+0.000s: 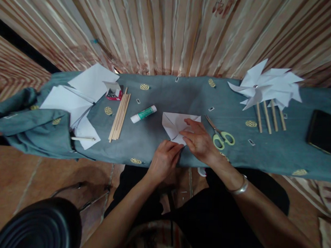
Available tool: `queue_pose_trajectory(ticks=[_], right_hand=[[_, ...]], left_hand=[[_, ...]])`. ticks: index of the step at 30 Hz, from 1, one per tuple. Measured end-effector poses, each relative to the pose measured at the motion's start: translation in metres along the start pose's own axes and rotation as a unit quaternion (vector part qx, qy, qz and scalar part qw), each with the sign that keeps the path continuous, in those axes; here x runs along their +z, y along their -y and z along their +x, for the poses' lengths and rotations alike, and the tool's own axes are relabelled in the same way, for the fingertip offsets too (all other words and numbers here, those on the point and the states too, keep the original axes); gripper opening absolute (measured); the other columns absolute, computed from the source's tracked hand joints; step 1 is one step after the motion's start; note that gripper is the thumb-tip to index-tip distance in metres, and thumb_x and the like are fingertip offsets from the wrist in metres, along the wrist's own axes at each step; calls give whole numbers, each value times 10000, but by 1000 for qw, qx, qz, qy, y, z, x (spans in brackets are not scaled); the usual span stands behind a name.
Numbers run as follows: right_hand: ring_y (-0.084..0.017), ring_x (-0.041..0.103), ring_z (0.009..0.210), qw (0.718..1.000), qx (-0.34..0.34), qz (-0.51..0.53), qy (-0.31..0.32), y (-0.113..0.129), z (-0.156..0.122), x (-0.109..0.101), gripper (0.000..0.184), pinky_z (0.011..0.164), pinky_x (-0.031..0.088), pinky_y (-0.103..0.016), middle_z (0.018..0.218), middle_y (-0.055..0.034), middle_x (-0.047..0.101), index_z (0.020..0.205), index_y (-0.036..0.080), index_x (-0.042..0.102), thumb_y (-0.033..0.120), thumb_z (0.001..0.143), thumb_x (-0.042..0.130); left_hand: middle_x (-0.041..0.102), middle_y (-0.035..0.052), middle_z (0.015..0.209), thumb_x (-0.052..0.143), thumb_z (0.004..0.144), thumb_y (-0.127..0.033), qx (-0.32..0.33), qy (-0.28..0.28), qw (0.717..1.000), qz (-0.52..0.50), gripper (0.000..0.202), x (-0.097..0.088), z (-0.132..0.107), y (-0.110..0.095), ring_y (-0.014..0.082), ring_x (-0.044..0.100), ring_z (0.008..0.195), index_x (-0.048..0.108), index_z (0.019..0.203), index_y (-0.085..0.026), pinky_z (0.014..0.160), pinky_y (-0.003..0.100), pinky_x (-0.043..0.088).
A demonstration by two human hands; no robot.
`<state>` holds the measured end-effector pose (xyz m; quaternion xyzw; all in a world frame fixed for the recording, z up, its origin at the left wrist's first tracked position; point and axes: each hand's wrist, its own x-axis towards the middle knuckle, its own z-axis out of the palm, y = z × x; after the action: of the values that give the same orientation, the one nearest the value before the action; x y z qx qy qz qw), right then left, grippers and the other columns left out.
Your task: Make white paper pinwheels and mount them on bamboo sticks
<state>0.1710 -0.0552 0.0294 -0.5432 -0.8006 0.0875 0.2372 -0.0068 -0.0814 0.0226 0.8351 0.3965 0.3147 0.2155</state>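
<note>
A white, creased, folded sheet of paper (170, 123) lies on the grey-green cloth-covered table (148, 149), directly before the person. The left hand (165, 155) has thumb and fingers pinched together on its near corner, seemingly to steady it; the right hand (199, 139), thumb and fingers apart, rests over its right part, likely holding the crease down. A white-and-green glue stick (143, 114) and green-handled metal scissors (217, 131) flank it, presumably for easy reach.
</note>
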Motion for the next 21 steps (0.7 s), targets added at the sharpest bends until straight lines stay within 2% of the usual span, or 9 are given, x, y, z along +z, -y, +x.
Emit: queue_pose_trajectory(ticks=[6,10,13,18,21], right_hand=[[-315,461,1249,997,-4,-62,40,13,-6,5,363,969,470,-477,1389,-149,510,1075,144,682,39,848,418],[-322,443,1280,996,-3,-57,63,20,-5,10,378,997,445,-514,1408,-177,501,1129,128,637,25,851,402],[-315,455,1275,997,-4,-49,65,21,-5,11,390,1008,438,-514,1398,-166,517,1138,133,633,26,842,403],[-271,501,1233,1000,14,-2,15,7,-4,6,443,1022,448,-462,1343,-117,566,1137,175,665,35,800,413],[-253,519,1228,999,30,15,-37,-10,6,1,482,1043,426,-472,1345,-107,570,1237,189,613,62,827,394]], left_hand=[[626,84,975,486,933,-182,-20,2,1000,-10,234,1,-3,0,196,576,910,646,1104,-167,818,355,538],[604,109,1067,492,920,-160,-28,-3,999,-21,244,3,-4,1,205,582,975,642,1113,-167,855,387,534],[617,107,1030,499,914,-155,-23,0,1000,-13,243,4,-4,1,215,582,970,648,1107,-159,845,392,535],[637,94,983,531,890,-133,-3,2,1000,12,237,3,-2,4,212,590,934,661,1086,-163,832,377,539],[644,90,994,547,878,-117,10,2,1000,20,237,3,-1,5,206,596,945,664,1079,-162,849,369,542]])
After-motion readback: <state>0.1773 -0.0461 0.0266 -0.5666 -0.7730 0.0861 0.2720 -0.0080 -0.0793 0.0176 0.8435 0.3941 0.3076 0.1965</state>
